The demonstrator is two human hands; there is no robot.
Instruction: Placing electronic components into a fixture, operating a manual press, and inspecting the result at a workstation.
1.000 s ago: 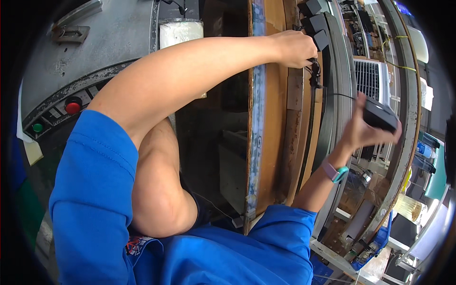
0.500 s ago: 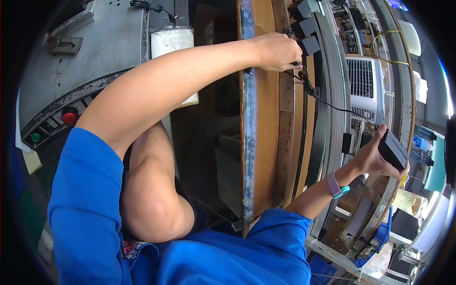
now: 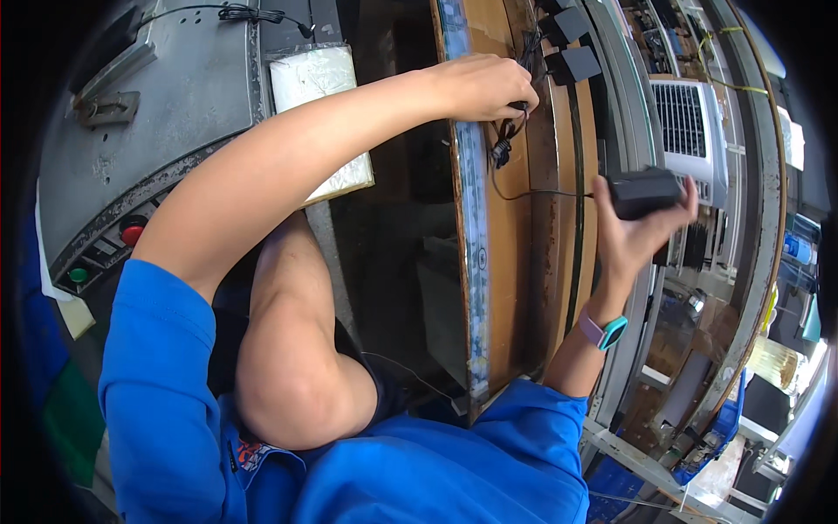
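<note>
The left hand, at one o'clock, is gripping a bundled black cord; the right hand, toward two o'clock, is holding the black power adapter in curled fingers (apparently connected). Cord handling seems underway; moving is requiring slack.

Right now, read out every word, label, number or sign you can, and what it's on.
No text is readable.
Blue shirt: printed patch, folded, too small to read.
Control panel labels beside the red button: too small.
Black power adapter, right hand: blurred, no lettering discernible.
</note>
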